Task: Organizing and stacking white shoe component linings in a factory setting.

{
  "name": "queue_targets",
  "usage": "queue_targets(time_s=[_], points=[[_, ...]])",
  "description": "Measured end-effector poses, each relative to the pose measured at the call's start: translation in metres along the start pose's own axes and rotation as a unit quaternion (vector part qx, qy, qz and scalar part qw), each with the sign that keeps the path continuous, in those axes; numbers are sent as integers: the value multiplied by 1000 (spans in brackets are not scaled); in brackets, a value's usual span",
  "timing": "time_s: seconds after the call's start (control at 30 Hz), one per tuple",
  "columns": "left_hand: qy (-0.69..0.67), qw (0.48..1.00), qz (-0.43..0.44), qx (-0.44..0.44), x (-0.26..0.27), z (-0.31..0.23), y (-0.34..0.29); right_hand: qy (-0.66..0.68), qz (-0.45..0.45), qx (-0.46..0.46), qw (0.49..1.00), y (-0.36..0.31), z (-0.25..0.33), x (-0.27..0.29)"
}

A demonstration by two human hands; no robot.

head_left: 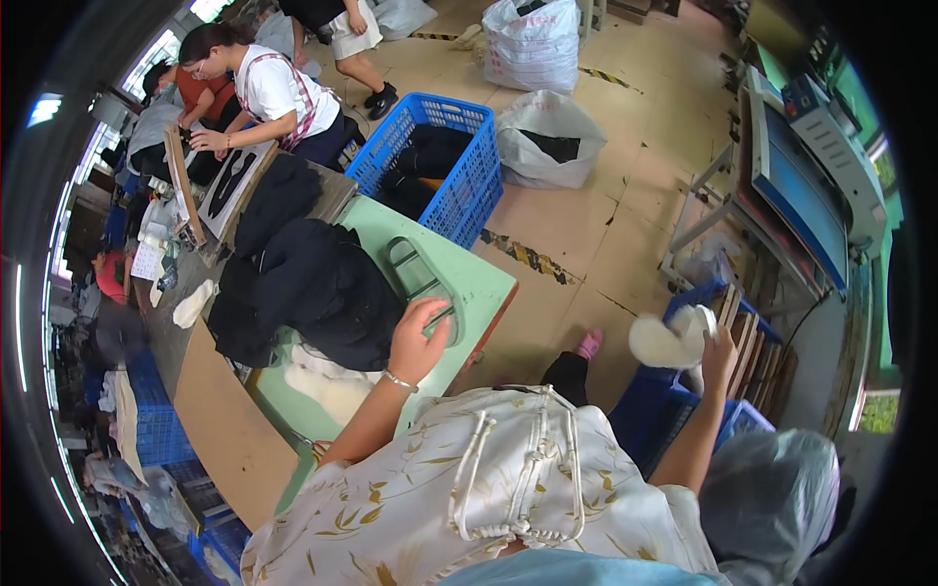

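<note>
On the pale green board (489, 278) lies a sole-shaped metal cutting die (427, 278) with crossbars. My left hand (418, 344) is at its near end, fingers curled round the nearer crossbar. Out to the right, my right hand (721, 356) grips a white fluffy insole piece (666, 342), held over a blue crate at my side. Left of the die, a heap of black fabric (303, 288) covers part of the board. White fleece material (327, 383) lies in front of that heap, close to my left wrist.
A blue basket (479, 186) with dark pieces stands beyond the board, near white sacks (532, 49). At right are a blue crate (650, 420) with wooden boards and a press machine (811, 176). Co-workers (278, 93) work at the far left bench.
</note>
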State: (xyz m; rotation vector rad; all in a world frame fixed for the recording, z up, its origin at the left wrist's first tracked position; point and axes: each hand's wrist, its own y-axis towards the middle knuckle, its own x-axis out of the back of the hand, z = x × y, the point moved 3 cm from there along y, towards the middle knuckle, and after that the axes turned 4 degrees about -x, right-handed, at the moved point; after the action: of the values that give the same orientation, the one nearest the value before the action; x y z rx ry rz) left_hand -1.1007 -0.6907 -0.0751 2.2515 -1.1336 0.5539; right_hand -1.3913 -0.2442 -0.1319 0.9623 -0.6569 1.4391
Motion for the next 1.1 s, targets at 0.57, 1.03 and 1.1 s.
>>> queue_targets(time_s=[0.57,1.03,1.1], points=[[-21,995,7,96,-138,-28,234,302,326,205,872,246,226,-160],[-80,966,-175,172,-60,25,338,397,436,501,634,270,498,-212],[-93,952,-216,195,-51,37,337,414,435,500,624,266,515,-225]])
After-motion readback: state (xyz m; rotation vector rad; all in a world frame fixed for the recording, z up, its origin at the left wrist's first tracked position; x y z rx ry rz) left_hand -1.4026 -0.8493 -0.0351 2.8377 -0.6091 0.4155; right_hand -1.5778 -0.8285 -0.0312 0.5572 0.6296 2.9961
